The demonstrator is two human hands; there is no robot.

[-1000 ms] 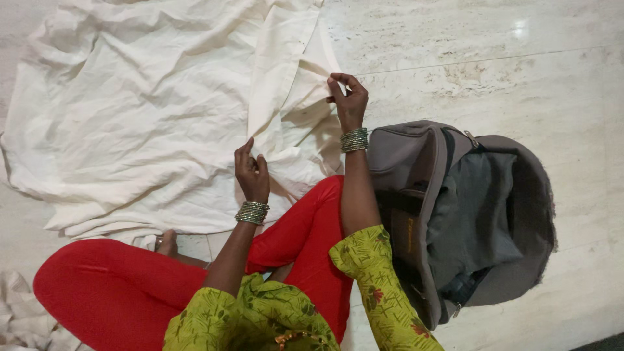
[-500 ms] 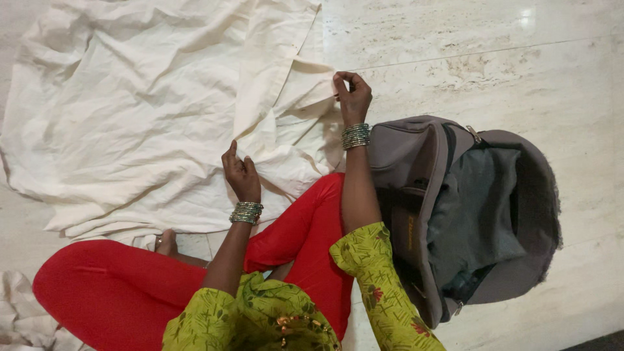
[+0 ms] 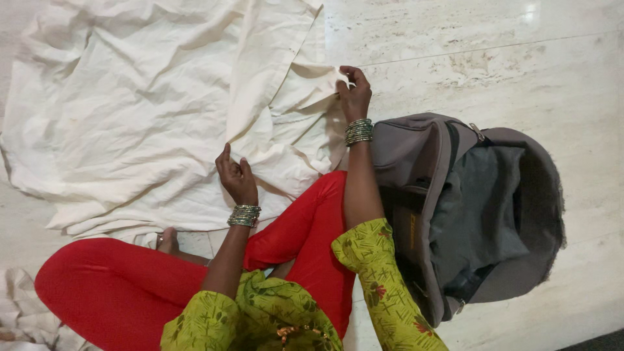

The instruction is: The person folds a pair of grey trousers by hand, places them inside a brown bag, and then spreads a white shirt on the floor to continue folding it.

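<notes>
Two hands work one cream cloth point(image 3: 130, 110) on the marble floor point(image 3: 487, 58). Nearest us, our left hand point(image 3: 235, 177) pinches a fold by the red knee point(image 3: 312, 214). Further out, our right hand point(image 3: 354, 94) grips the corner. Open grey bag point(image 3: 468, 208) beside. Cloth mostly spread, rumpled; folding barely begun, we judge.

Left hand point(image 3: 236, 179) slid left; cloth point(image 3: 143, 110) pulled flatter.

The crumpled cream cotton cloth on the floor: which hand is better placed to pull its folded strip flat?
Probably the left hand: it pinches the crumpled cream cotton cloth right at the strip's lower end. The right hand holds a far corner beside the open grey bag.
</notes>
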